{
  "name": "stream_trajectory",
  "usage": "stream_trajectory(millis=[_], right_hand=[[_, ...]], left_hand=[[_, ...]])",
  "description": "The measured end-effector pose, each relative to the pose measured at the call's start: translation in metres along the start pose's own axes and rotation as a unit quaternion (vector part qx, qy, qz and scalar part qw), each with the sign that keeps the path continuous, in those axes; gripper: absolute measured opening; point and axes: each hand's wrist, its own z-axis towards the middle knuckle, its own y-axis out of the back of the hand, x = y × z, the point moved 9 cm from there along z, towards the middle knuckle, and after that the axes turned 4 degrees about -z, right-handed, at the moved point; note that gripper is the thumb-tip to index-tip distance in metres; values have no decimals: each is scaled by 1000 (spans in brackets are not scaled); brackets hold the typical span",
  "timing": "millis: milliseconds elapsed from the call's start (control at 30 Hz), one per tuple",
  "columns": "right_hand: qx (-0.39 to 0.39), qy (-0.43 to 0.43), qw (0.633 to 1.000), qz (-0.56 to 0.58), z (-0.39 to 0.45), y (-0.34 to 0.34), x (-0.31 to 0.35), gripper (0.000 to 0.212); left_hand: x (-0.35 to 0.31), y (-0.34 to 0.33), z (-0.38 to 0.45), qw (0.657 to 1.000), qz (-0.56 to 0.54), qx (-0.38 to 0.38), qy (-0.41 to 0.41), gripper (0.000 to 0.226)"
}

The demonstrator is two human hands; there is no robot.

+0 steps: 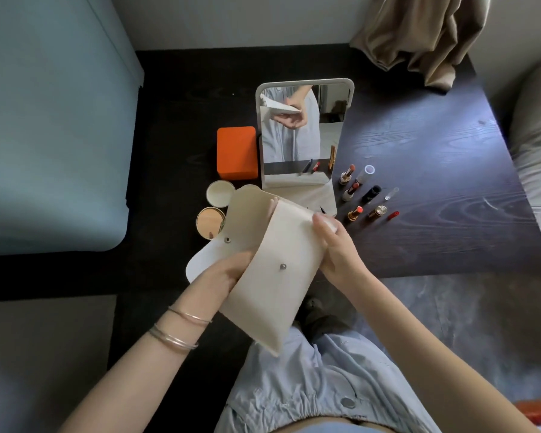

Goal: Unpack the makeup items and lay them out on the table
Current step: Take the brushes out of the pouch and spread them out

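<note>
Holding a cream-white fabric pouch with a snap-button flap [272, 276] above the near edge of the dark wood-grain table [434, 151], the person has both hands on it. The left hand [231, 270] grips the pouch's left side where the open flap folds back, fingers curled under the fabric (only the thumb side shows). The right hand [334, 242] pinches the upper right corner of the pouch mouth, fingers closed together on the cloth.

Behind the pouch stands a white-framed rectangular mirror [303, 132] on its base. Left of it sits an orange rectangular box [237, 153], with a round cream compact lid [221, 194] and a round gold-rimmed powder compact [210, 222] nearer the pouch.

To the right of the mirror lie several uncapped lipsticks in gold cases [350, 195], with a black cap [372, 193], clear caps [364, 173] and a small red tube [393, 215] beside them. A beige cloth [419, 35] hangs at the table's far corner.
</note>
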Motion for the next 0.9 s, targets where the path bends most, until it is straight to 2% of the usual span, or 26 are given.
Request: stream_trajectory(millis=[33, 100, 167, 300, 367, 467, 500, 567, 633, 700, 900], right_hand=[[49, -13, 998, 24, -5, -8, 1, 51], [157, -36, 987, -4, -20, -25, 2, 42], [210, -59, 975, -50, -32, -30, -4, 44], [137, -52, 986, -84, -31, -13, -1, 52], [115, -22, 987, -108, -29, -6, 8, 43], [114, 7, 982, -148, -28, 1, 22, 18], [116, 9, 982, -151, -27, 4, 25, 17], [114, 14, 982, -152, -27, 9, 30, 21], [104, 22, 982, -156, -25, 17, 34, 34], [88, 25, 982, -166, -23, 27, 40, 41], [88, 31, 978, -188, -16, 62, 66, 28]], left_hand=[[4, -2, 3, 999, -47, -18, 15, 25], [4, -6, 6, 992, -111, -55, 15, 27], [-4, -12, 11, 988, -119, -97, -11, 28], [-13, -24, 16, 969, -186, -155, -45, 19], [-8, -32, 19, 961, -222, -159, -40, 18], [-7, -43, 20, 953, -253, -159, -48, 23], [-8, -47, 21, 952, -257, -154, -56, 28], [-10, -50, 25, 953, -251, -155, -67, 31], [-11, -51, 32, 954, -235, -172, -77, 13], [-10, -56, 41, 954, -225, -183, -77, 14], [-17, -86, 56, 948, -249, -185, -71, 20]])
